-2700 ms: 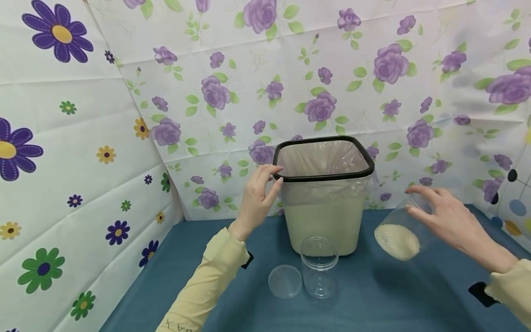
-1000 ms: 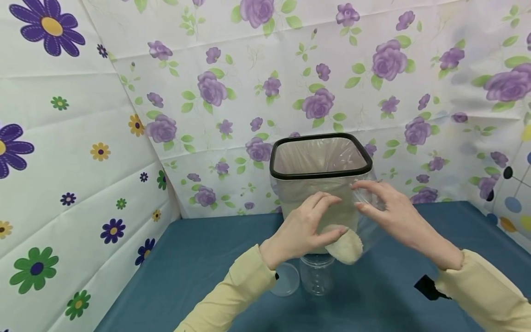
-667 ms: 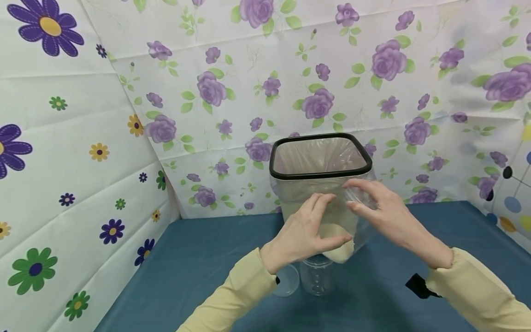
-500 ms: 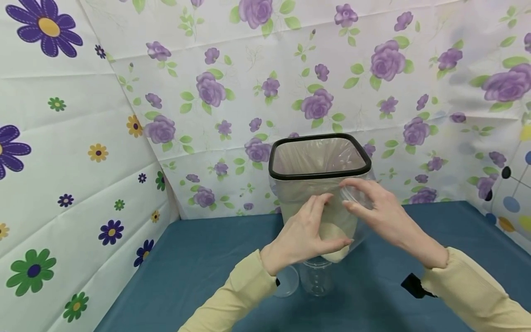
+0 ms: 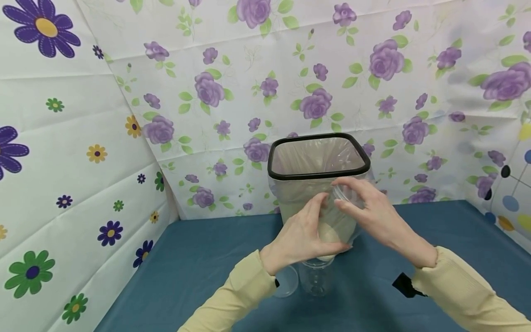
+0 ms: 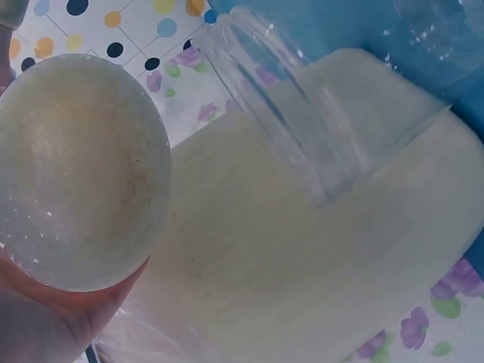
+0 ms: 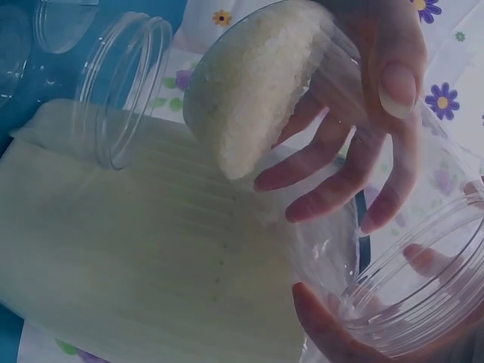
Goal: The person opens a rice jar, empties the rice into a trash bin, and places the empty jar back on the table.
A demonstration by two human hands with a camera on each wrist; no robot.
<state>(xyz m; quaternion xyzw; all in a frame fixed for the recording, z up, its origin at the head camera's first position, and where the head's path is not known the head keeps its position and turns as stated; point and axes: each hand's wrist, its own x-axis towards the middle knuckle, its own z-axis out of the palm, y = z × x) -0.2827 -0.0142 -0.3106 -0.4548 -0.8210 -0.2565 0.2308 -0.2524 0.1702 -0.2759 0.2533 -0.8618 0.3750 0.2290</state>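
Observation:
A clear jar with off-white grains (image 7: 253, 94) lies tilted between both hands, its ridged mouth (image 7: 423, 287) towards the right hand. My right hand (image 5: 379, 216) grips it by the mouth end, thumb and fingers apart round the rim. My left hand (image 5: 296, 235) stands with thumb and fingers spread around the grain-filled end; whether it touches the jar is unclear. The rounded jar end (image 6: 83, 174) fills the left of the left wrist view. Below the hands a second clear jar (image 5: 317, 279) stands upright, with a flat clear lid (image 5: 286, 282) beside it.
Behind the hands stands a pale bin with a black rim (image 5: 319, 176) and a clear liner folded over its edge. A blue cloth (image 5: 199, 258) covers the table. Flowered sheets (image 5: 232, 60) hang at the back and sides.
Right hand has carried the grain-filled jar from the far right leftward to the left hand. The left hand has come from the bin's rim down in front of the bin.

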